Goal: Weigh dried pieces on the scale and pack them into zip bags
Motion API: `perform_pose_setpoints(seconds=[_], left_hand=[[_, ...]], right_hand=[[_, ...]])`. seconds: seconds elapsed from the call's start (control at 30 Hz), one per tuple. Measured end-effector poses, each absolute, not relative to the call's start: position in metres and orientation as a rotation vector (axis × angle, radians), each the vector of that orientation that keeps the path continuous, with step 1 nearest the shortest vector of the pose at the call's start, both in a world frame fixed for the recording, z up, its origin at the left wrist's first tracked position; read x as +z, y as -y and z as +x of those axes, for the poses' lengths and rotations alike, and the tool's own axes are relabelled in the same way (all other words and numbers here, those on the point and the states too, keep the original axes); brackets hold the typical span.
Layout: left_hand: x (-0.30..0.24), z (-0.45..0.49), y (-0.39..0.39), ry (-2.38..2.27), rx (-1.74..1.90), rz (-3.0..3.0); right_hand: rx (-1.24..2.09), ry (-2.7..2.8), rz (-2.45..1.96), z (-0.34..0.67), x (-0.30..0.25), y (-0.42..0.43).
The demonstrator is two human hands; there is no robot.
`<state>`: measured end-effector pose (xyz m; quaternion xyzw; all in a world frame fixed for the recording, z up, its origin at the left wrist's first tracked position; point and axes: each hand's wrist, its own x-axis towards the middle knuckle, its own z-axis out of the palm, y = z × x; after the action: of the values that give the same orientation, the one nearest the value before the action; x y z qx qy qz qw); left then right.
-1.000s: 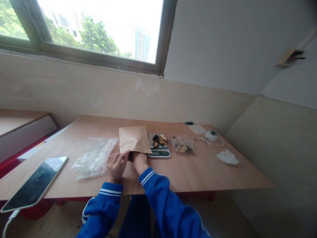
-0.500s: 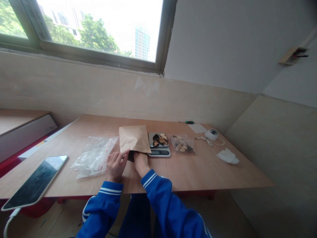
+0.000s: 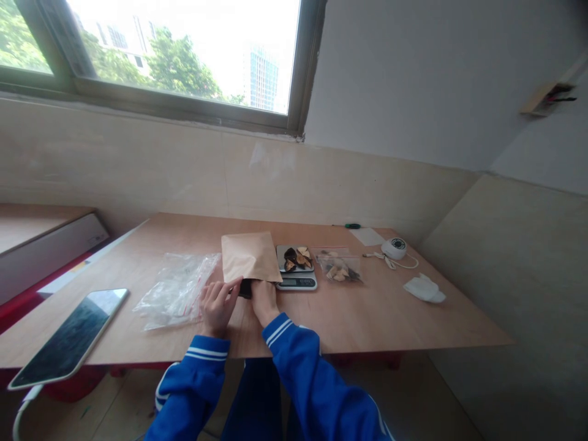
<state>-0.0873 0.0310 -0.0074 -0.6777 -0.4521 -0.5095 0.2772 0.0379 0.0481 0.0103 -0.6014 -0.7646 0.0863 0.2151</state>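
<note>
A brown paper bag (image 3: pixel 250 254) lies on the table with its dark mouth facing me. My left hand (image 3: pixel 218 306) pinches the left corner of that mouth between thumb and fingers. Reaching into the bag is my right hand (image 3: pixel 265 300); its fingers are hidden inside, so what they hold does not show. Just right of the bag stands a small kitchen scale (image 3: pixel 298 282) with dried mushroom slices (image 3: pixel 297 259) on its plate. Beyond the scale lie clear zip bags (image 3: pixel 340 269) holding more dried pieces.
Clear plastic bags (image 3: pixel 177 291) lie left of my left hand, and a phone (image 3: pixel 68 340) with a cable lies at the left edge. To the right are a white dome camera (image 3: pixel 394 247), a crumpled white tissue (image 3: pixel 425 288), a paper sheet (image 3: pixel 366 236) and a green-handled screwdriver (image 3: pixel 352 226).
Both hands hold nearly the same pose at the paper bag. The whole view has shifted very slightly; nothing else has visibly moved.
</note>
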Motion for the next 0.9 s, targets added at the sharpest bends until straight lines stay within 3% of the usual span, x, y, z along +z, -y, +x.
perform_pose_setpoints(seconds=[0.1,0.37,0.77,0.9], left_hand=[[-0.008,-0.088,-0.031,1.244,-1.383,-1.804],[-0.009,-0.088,-0.031,1.294,-1.422,-1.766],[-0.010,-0.088,-0.031,1.354,-1.491,-1.752],[-0.012,-0.089,-0.032,1.425,-1.479,-1.676]], right_hand=[[0.135,2.235,-1.745,0.040,0.014,-0.040],[-0.110,2.191,-1.435,0.053,0.006,-0.022],[0.551,1.516,-1.072,0.103,0.019,0.010],[0.637,1.466,-1.064,0.121,0.022,0.019]])
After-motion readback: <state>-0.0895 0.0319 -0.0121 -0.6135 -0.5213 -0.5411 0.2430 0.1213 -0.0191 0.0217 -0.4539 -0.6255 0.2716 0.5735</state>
